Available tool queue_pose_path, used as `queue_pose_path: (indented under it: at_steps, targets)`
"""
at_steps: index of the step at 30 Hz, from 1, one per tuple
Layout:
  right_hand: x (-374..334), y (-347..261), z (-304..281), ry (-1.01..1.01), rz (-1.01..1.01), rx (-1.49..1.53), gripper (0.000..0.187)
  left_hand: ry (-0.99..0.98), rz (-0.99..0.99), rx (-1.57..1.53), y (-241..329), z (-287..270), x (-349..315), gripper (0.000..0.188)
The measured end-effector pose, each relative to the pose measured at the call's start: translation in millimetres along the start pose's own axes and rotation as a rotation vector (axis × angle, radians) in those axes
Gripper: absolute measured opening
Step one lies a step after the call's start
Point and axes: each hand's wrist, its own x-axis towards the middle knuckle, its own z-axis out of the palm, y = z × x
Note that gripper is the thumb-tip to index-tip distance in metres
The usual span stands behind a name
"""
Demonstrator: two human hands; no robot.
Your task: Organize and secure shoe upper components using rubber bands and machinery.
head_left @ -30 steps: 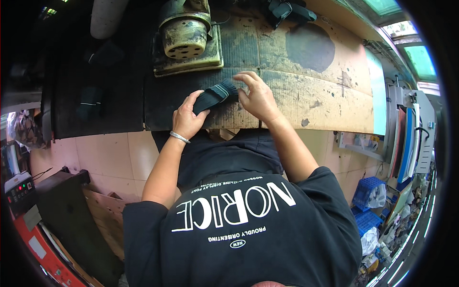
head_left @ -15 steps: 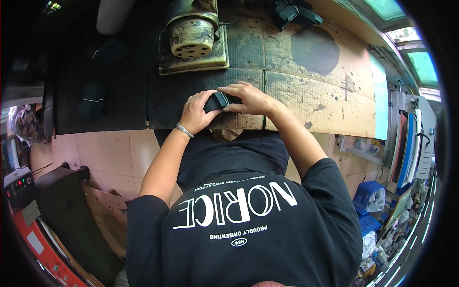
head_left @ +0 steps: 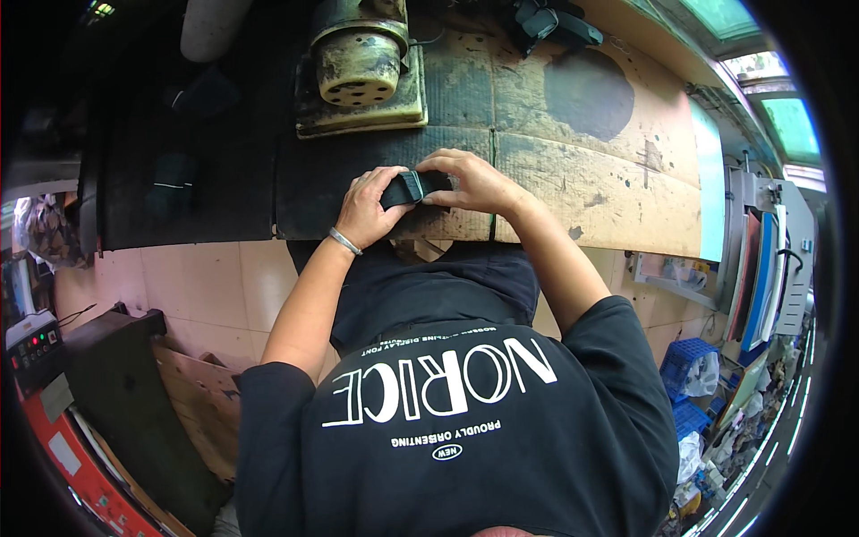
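Your left hand is clamped on the near end of a small dark bundle; your right hand curves around its other end, thumb and fingers parted, though I can't tell whether they pinch it. The bundle sits between your hands, over the darkened part of the cardboard-covered table, close to your side. If your left grip slackens while the right tugs, the layers could slide out of line, and the light-edged strip across the bundle could skew. A fumble here might drop it over the front edge onto your dark trousers, where dark on dark would be hard to spot. Grime on the cardboard might rub off if the bundle drags. Beyond your hands stands a stained pale fixture; reaching carelessly forward could knock your knuckles against its base.
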Motion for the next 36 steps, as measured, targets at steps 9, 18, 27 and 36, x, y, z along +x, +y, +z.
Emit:
queue_pose_path:
  at_steps: [9,18,27,36]
  targets:
    - [-3.0,1.7,17.3,0.098,-0.093,0.025,0.053,0.035,0.001,0.024,-1.0,3.0,2.6,0.050]
    - [-0.8,8.8,7.1,0.142,0.359,0.775,0.080,-0.036,-0.682,-1.160,5.5,-27.3,0.7,0.034]
    - [19.5,-37.1,71.2,0.164,0.572,1.241,0.065,0.356,-0.593,-1.262,15.0,-4.4,-18.1,0.036]
    - [26.3,-55.3,71.7,0.125,0.599,0.998,0.037,0.392,-0.611,-1.571,4.0,-9.7,-40.8,0.029]
